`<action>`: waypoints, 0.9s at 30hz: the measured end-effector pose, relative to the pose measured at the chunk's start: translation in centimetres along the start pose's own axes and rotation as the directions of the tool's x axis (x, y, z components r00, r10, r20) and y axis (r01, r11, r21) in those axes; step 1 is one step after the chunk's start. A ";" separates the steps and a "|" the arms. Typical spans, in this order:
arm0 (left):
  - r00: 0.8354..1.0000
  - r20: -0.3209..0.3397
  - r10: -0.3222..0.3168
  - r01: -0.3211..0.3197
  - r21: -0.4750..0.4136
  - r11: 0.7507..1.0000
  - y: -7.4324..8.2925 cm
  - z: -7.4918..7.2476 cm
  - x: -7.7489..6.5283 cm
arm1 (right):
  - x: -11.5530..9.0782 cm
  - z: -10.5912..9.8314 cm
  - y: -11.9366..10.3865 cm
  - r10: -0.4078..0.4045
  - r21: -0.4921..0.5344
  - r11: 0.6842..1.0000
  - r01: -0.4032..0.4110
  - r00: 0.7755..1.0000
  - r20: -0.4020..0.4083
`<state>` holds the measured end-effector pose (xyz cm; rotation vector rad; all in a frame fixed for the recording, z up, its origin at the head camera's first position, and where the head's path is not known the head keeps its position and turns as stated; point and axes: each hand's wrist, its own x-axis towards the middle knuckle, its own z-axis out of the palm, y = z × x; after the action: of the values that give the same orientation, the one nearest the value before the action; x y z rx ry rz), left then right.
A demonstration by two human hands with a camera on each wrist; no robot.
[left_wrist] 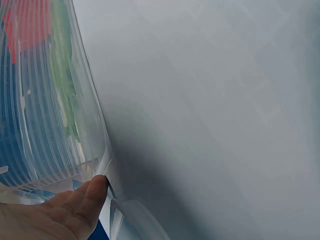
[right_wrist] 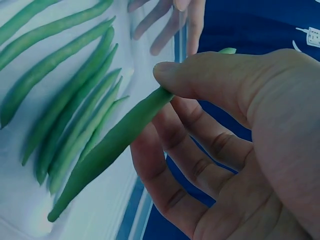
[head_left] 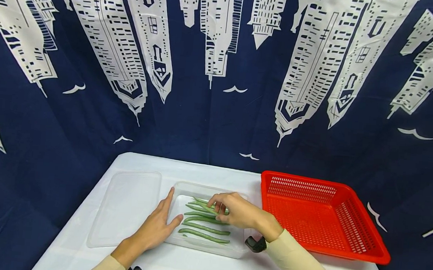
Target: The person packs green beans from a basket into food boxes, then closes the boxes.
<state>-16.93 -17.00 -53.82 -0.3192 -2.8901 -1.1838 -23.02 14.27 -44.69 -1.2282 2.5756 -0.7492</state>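
Between thumb and fingers, my right hand (head_left: 235, 210) pinches one green bean (right_wrist: 112, 150) over the clear plastic container (head_left: 207, 250). Several more green beans (head_left: 206, 228) lie side by side on the container's bottom, roughly parallel. My left hand (head_left: 157, 224) rests at the container's left side, fingers straight and thumb over the near left rim. In the left wrist view, the fingers (left_wrist: 95, 195) of that hand touch the container's ribbed wall (left_wrist: 45, 110), with green showing through it.
A flat translucent lid (head_left: 126, 208) lies on the white table (head_left: 190, 268), left of the container. To the right stands a red perforated plastic basket (head_left: 309, 214), reaching the table's right edge. A dark blue curtain (head_left: 202, 121) printed with white buildings hangs behind.
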 end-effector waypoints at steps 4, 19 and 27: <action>1.000 0.006 -0.006 0.006 -0.003 1.000 -0.1 0.1 0.0 | 0.3 0.5 0.1 0.003 0.001 1.000 -0.003 1.000 0.023; 1.000 0.003 -0.003 0.003 0.010 1.000 -0.1 0.2 0.1 | 1.4 1.5 0.0 0.000 -0.002 1.000 0.000 0.999 0.047; 1.000 0.004 0.001 -0.001 0.002 1.000 0.0 0.1 0.0 | 1.7 1.7 0.2 -0.002 0.001 1.000 0.002 0.999 0.043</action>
<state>-16.93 -16.91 -53.86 -0.3227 -2.8938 -1.1814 -23.55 12.42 -46.19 -1.2336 2.5395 -0.7156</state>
